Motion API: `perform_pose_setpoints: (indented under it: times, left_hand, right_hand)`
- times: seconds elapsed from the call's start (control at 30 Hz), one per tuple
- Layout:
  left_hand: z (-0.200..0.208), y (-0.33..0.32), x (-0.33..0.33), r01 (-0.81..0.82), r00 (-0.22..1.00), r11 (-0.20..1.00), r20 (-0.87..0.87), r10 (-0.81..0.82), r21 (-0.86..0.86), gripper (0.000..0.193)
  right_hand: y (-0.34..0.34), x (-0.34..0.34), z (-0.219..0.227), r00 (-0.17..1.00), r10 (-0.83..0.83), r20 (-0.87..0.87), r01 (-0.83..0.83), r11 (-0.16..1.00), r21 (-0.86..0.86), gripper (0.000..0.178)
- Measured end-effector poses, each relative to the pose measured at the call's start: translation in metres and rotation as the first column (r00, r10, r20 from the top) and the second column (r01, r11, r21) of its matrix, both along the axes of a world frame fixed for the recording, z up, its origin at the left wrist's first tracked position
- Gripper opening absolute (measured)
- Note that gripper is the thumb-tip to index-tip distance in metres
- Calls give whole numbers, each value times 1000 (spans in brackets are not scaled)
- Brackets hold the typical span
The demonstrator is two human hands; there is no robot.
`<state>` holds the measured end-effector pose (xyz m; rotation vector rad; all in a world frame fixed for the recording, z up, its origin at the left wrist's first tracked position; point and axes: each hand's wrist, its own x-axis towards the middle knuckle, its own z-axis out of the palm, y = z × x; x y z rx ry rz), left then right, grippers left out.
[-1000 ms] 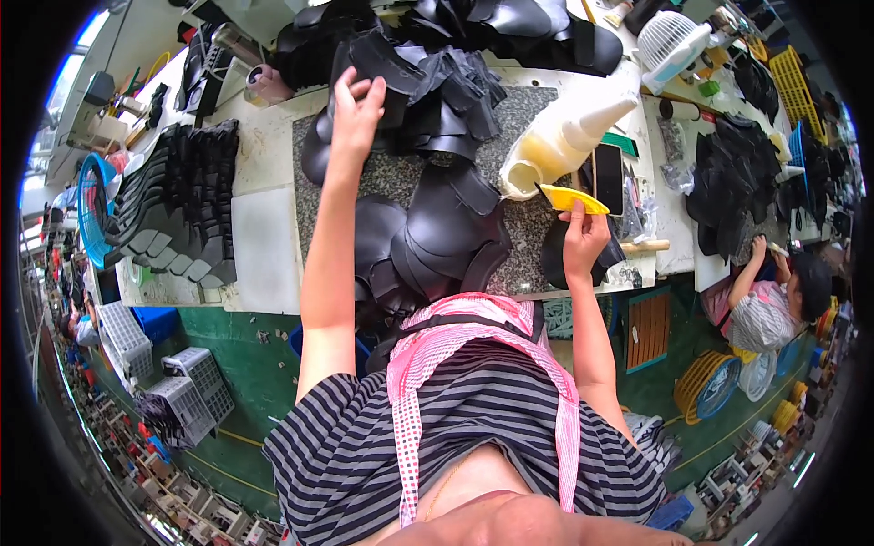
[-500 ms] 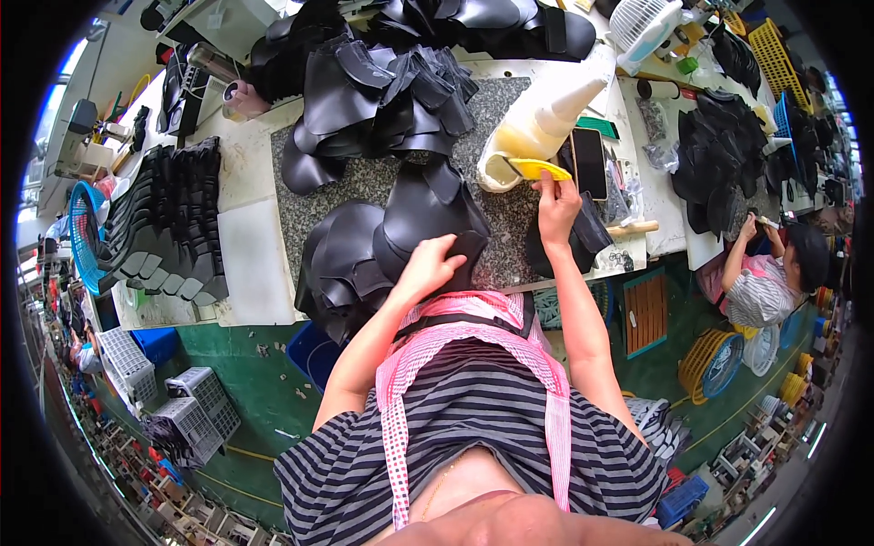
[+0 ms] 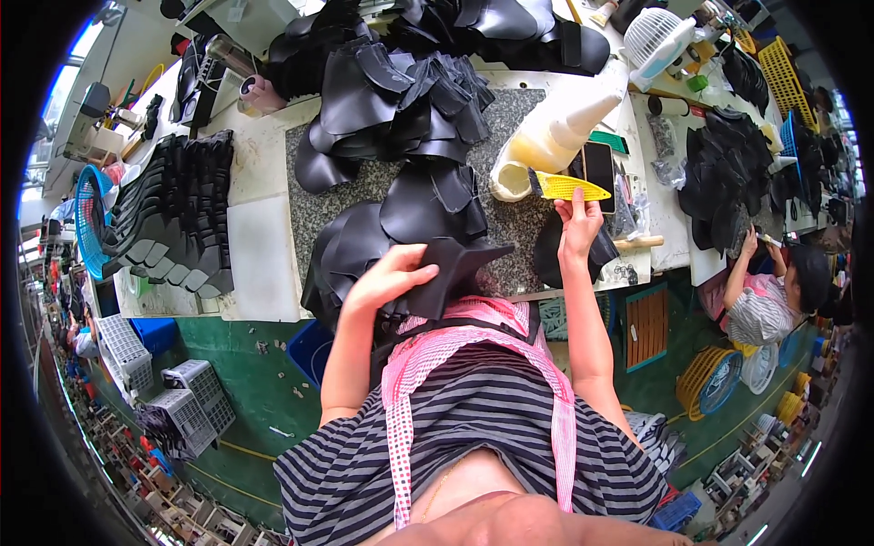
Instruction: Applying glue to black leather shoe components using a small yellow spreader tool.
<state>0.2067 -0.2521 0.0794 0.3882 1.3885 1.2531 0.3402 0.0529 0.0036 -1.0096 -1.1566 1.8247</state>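
My left hand (image 3: 393, 277) is closed on the edge of a black leather-like piece (image 3: 448, 278), which it lifts at the table's near edge. In my right hand (image 3: 578, 223) is a yellow-handled brush (image 3: 572, 187), pinched between thumb and fingers. Its dark tip is beside the mouth of a cream plastic bottle (image 3: 546, 136) that lies tilted on the table. More black pieces (image 3: 421, 205) lie overlapped just beyond my left hand, and a larger heap (image 3: 364, 100) rises behind them.
Beside the bottle lie a phone (image 3: 599, 170) and a wooden-handled tool (image 3: 639, 243). Rows of black parts (image 3: 173, 209) stand at the left, next to a white board (image 3: 259, 250). A fan (image 3: 655, 41) stands far right. A co-worker (image 3: 769, 287) sits at the right.
My left hand has raised the black piece and drawn it nearer and left. My right hand has shifted slightly right and nearer, bringing the brush from the bottle's mouth to beside it.
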Motion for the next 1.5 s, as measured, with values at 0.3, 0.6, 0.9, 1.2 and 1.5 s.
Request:
perform_pose_setpoints:
  times: [0.3,0.6,0.9,1.2,1.5]
  left_hand:
    - [102,-36,-20,-435,888,885,-80,452,166,32]
    - [-78,66,-20,-450,890,892,104,445,33,21]
    - [-73,85,-8,-417,906,908,101,411,48,19]
    - [-83,85,-4,-460,884,884,134,447,88,19]
    - [-88,81,-12,-492,869,868,93,486,62,19]
  right_hand:
    - [-1,-10,-21,1000,5,20,-6,996,85,22]
    - [-48,-17,18,960,248,127,-269,942,198,20]
    - [-66,-59,36,915,130,381,-397,450,800,9]
    - [-56,-16,52,827,312,467,-552,297,779,14]
    - [-47,29,45,759,364,540,-625,173,761,27]
